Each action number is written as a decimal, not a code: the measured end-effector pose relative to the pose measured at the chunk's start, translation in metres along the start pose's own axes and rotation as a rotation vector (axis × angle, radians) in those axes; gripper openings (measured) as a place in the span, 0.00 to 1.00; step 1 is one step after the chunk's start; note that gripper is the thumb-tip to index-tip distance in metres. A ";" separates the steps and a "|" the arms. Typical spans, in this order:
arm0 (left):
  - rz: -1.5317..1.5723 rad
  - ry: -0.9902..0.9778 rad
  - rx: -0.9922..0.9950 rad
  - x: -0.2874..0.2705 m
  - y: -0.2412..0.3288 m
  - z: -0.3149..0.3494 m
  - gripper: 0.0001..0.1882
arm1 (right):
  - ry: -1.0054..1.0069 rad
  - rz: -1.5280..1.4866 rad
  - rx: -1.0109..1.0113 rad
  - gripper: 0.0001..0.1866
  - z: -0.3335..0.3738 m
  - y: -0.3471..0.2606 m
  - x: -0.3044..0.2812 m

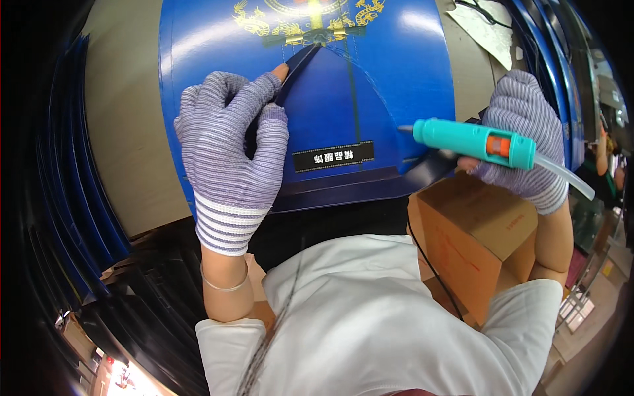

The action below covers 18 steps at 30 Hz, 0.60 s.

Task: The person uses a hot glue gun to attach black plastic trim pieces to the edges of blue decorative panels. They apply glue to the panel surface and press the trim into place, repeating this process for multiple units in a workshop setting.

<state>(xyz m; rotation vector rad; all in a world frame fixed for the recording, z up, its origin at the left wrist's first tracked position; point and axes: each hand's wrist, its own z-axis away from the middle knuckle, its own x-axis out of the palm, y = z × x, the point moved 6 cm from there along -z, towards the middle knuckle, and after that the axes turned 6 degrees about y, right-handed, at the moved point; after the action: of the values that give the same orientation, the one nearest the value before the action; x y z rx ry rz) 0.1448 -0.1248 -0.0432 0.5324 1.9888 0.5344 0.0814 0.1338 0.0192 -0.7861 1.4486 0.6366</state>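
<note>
Over at twelve o'clock the glossy blue panel (422,82) lies on the tabletop (122,125), a dark strip (298,66) slanting down from its gold-trimmed fitting (319,36). The left hand (232,142), at ten o'clock, appears to pinch that strip between thumb and forefinger. At two to three o'clock the right hand (528,135) grasps a teal glue gun (439,135), nozzle pointing toward nine, over the panel and well apart from the strip. I'd call this a gluing step, strip held ready; the next move calls for a steady left pinch and the nozzle brought close to the seam. The strip's lower run disappears behind the left fingers, the panel's far end is cut off, and I can't tell whether any glue has been laid.
</note>
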 end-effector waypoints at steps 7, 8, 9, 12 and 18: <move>0.036 0.037 0.020 0.000 -0.002 0.001 0.17 | -0.281 -0.024 0.169 0.30 0.015 0.017 0.009; 0.036 0.033 0.014 -0.001 -0.002 0.002 0.17 | -0.266 -0.029 0.155 0.30 0.013 0.017 0.008; 0.042 0.030 0.009 0.000 -0.002 0.002 0.17 | -0.258 -0.028 0.140 0.29 0.009 0.018 0.008; 0.037 0.039 0.018 0.001 -0.003 0.002 0.17 | -0.257 -0.037 0.113 0.28 0.000 0.018 0.007; 0.011 0.034 0.037 0.000 -0.001 0.001 0.17 | -0.366 -0.111 0.126 0.27 -0.008 0.016 0.010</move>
<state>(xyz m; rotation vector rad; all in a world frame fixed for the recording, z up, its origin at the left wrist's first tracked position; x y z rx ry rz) 0.1452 -0.1253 -0.0439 0.5609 2.0327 0.5174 0.0643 0.1358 0.0080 -0.6098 1.0915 0.5654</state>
